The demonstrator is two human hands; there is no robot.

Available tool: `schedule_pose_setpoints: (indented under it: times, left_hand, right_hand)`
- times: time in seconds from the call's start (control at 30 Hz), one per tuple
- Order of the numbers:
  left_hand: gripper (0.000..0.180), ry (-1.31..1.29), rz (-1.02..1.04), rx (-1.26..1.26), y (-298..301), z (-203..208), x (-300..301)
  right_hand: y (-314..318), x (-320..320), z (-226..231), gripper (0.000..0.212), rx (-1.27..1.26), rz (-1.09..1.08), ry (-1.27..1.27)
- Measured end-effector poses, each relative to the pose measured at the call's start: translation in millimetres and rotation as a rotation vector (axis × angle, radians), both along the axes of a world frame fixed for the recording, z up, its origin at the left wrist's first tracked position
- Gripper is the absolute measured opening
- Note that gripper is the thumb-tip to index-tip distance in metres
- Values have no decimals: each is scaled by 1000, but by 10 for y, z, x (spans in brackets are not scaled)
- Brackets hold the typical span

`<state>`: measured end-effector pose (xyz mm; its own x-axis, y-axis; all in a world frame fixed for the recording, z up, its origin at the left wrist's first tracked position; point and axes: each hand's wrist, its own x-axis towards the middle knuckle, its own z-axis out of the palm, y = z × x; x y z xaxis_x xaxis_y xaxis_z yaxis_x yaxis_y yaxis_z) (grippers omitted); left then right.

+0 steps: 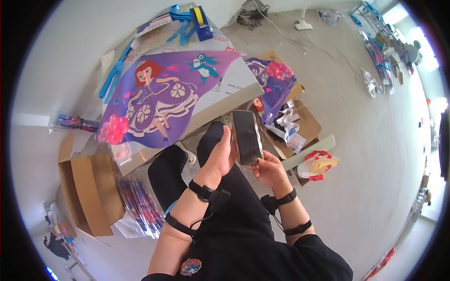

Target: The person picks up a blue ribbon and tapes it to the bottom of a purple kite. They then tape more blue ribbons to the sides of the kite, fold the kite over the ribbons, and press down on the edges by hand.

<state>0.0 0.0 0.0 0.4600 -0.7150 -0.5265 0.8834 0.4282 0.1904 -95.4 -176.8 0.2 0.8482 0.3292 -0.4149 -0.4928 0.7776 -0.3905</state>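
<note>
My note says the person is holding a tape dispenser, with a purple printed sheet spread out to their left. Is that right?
The held item is wrong: in the head view, the right hand grips a dark-screened phone. The blue tape dispenser sits beyond the purple printed sheet, which is indeed spread to their left.
</note>
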Motion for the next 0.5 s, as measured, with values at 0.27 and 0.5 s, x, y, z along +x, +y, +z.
schedule_pose_setpoints:
  times: [0.27,0.5]
  left_hand:
    - [40,-136,457,355,980,-152,488]
    - [34,-85,630,671,2001,-144,260]
  right_hand:
    - [-920,138,-1949,12,-450,-373,426]
    - [-1166,-22,-3753,8,-574,-534,768]
